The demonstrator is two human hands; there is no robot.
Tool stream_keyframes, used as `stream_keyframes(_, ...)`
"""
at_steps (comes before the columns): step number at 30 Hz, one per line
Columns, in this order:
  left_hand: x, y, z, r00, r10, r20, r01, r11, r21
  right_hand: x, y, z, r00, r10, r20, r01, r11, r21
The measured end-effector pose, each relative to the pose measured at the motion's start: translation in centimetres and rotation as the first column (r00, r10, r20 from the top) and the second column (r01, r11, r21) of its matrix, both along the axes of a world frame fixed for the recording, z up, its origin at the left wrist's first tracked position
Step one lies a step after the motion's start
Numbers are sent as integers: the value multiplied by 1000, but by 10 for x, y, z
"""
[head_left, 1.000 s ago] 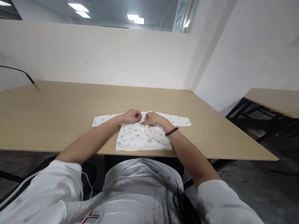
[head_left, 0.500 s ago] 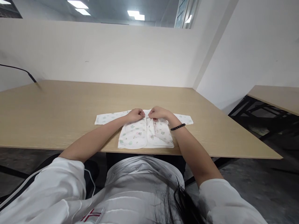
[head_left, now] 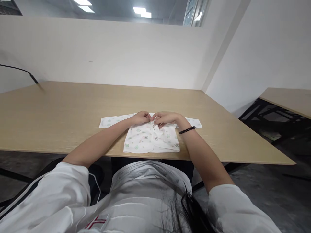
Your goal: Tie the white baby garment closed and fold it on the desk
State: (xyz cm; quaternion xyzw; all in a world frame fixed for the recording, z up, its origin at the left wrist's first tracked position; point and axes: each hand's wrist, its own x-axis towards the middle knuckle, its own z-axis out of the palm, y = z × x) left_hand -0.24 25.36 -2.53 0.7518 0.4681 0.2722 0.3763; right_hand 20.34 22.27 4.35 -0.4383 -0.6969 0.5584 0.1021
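A small white baby shirt (head_left: pixel 139 139) with a printed pattern lies front side up near the table's front edge, sleeves spread to both sides. At its upper middle, my left hand (head_left: pixel 142 117) pinches the edge of the front opening. My right hand (head_left: pixel 165 118), with a dark beaded bracelet on the wrist, grips the other front edge right beside it, and the fingertips of both hands nearly meet. The cloth under my right hand is bunched and lifted a little. My fingers hide the neck area and whatever fastening may be there.
The wooden table (head_left: pixel 73 106) reaches back to a white wall (head_left: pixel 126 51). A thin black flexible stalk (head_left: pixel 32 77) hangs over its far left corner. To the right, beyond a gap, stands another table (head_left: pixel 289 100) with a black frame.
My right hand has shifted left, closer to my left hand, pulling the right front edge of the shirt toward the middle. The right front panel is more creased now.
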Motion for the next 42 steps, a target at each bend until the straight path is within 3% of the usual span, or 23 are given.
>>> stream_keyframes(3, 0, 1, -1, 1000, -5, 11, 5, 1000, -3, 2, 5, -4, 996, -86, 32, 85, 996, 27)
stream_keyframes(7, 0, 3, -3, 999, -13, 36, 13, 1000, -6, 1, 11, -9, 958, -284, 30, 271, 936, 223)
stream_keyframes(14, -1, 2, -3, 995, -47, 93, 49, 999, -14, -12, 11, -29, 975, -221, 38, 176, 859, 480)
stream_keyframes(21, 0, -5, 2, 991, -33, 130, 38, 999, -33, -16, 11, -37, 971, -241, -13, 203, 787, 583)
stream_keyframes(30, 1, -8, 7, 993, 90, 79, -85, 994, -66, -21, 10, -42, 970, -244, -4, 200, 786, 585)
stream_keyframes(36, -1, -8, 8, 992, 73, 107, -64, 994, -84, -16, 14, -40, 981, -194, -9, 165, 812, 560)
stream_keyframes(42, -1, -8, 6, 991, 55, 122, -48, 997, -59, -17, 12, -42, 976, -215, -18, 184, 784, 593)
